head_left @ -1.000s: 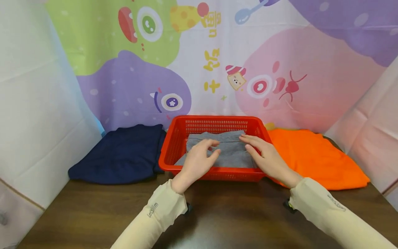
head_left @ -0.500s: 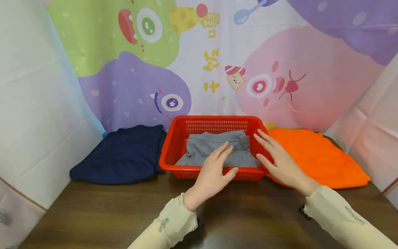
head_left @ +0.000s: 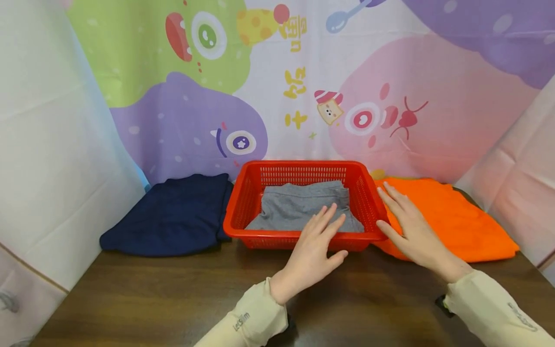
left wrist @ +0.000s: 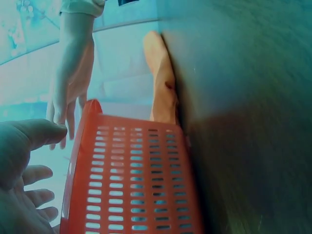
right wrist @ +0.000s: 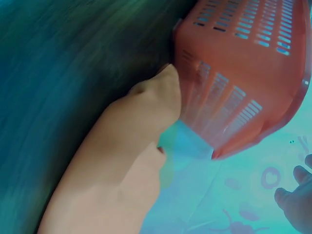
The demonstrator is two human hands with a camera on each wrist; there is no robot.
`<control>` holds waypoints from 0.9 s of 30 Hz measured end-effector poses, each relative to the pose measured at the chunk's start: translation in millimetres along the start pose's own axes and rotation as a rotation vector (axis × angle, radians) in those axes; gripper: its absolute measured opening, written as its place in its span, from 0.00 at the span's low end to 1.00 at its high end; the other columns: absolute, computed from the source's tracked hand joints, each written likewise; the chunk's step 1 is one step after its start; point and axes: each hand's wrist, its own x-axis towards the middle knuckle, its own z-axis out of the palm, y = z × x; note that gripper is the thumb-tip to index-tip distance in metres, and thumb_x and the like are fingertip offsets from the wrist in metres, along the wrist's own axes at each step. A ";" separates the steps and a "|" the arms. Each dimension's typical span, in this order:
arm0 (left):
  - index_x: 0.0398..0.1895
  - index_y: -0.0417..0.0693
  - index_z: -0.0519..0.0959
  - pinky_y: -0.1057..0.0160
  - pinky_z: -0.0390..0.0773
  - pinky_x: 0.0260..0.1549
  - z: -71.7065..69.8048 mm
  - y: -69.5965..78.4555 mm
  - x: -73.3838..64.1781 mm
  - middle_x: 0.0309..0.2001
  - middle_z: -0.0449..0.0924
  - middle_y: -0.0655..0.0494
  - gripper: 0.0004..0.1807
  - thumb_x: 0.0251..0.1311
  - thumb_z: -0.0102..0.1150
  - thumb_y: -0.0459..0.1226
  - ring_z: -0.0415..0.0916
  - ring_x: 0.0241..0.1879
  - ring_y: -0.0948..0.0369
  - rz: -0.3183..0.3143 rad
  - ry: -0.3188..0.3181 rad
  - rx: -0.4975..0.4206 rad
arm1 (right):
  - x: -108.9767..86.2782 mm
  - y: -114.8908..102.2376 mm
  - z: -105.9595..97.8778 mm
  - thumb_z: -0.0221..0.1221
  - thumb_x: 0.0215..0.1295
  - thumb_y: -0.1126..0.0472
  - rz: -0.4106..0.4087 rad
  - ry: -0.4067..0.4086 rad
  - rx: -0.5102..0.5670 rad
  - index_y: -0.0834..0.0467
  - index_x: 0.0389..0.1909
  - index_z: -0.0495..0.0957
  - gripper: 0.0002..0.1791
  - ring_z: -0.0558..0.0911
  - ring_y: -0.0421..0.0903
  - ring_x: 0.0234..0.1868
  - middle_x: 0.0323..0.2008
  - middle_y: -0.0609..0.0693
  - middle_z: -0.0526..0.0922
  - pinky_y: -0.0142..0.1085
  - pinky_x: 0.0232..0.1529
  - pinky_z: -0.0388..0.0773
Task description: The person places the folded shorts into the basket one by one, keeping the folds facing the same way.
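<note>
A red perforated plastic basket (head_left: 303, 233) stands on the table against the backdrop. Folded grey cloth (head_left: 295, 207) lies inside it, spread over the bottom. My left hand (head_left: 313, 253), fingers extended, overlaps the basket's front rim and holds nothing. In the left wrist view its thumb and fingers stand beside the basket rim. My right hand (head_left: 416, 233) is spread, at the basket's right front corner and over the edge of the folded orange cloth (head_left: 459, 221). It holds nothing either. In the right wrist view its fingers (right wrist: 296, 195) show at the lower right, apart from the basket.
Folded navy cloth (head_left: 169, 217) lies left of the basket, close beside it. Behind everything hangs a cartoon-printed curtain (head_left: 295, 140). White panels (head_left: 56, 159) close in both sides. Dark wooden tabletop (head_left: 173, 289) stretches in front.
Both hands have moved right and back from over the grey cloth. The left now overlaps the front rim, and the right has passed outside the basket's right side. Fingers have straightened.
</note>
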 end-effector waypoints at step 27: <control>0.65 0.52 0.63 0.62 0.49 0.66 16.1 33.5 7.6 0.69 0.54 0.56 0.32 0.58 0.55 0.48 0.45 0.69 0.63 0.266 -0.162 0.051 | -35.7 27.7 -41.2 0.50 0.66 0.59 0.128 0.149 0.057 0.48 0.71 0.44 0.36 0.44 0.54 0.71 0.71 0.48 0.45 0.56 0.66 0.37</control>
